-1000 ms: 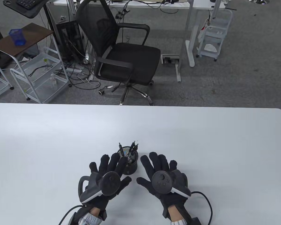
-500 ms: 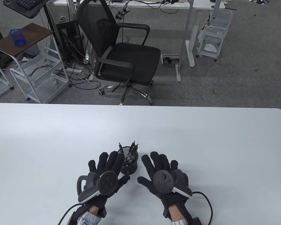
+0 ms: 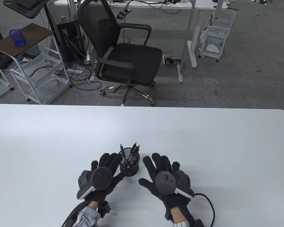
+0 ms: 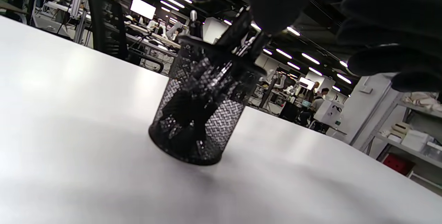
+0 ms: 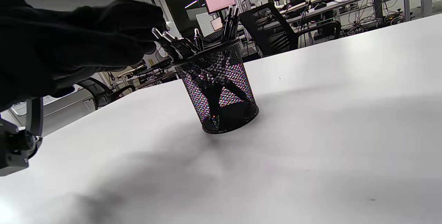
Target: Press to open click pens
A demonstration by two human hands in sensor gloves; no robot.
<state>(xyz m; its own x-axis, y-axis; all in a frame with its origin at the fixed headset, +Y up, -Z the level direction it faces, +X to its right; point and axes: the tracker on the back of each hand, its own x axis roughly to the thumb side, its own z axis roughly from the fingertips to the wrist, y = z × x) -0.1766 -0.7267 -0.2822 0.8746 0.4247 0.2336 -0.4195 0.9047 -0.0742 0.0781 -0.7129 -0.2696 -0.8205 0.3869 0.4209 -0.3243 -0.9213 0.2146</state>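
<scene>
A black mesh pen cup (image 3: 129, 166) stands on the white table (image 3: 203, 146), near its front edge. Several dark click pens (image 3: 133, 149) stick up out of it. My left hand (image 3: 108, 162) is beside the cup's left side, fingers extended and thumb near its base. In the right wrist view my left hand's fingertips (image 5: 145, 34) are close to the pens (image 5: 172, 44) that lean left; I cannot tell if they touch. In the left wrist view the cup (image 4: 203, 113) stands just below my fingers (image 4: 276, 6). My right hand (image 3: 157, 165) lies open, palm down, right of the cup and apart from it.
A black office chair (image 3: 123, 54) stands on the floor beyond the table's far edge. White wire carts (image 3: 37, 78) and a small side table with a blue cup (image 3: 17, 37) are at the far left. A cable (image 3: 209, 205) trails from my right wrist.
My left hand has slid left and turned; its fingers were over the cup's rim and are now beside its left side. The right hand and the cup have not moved.
</scene>
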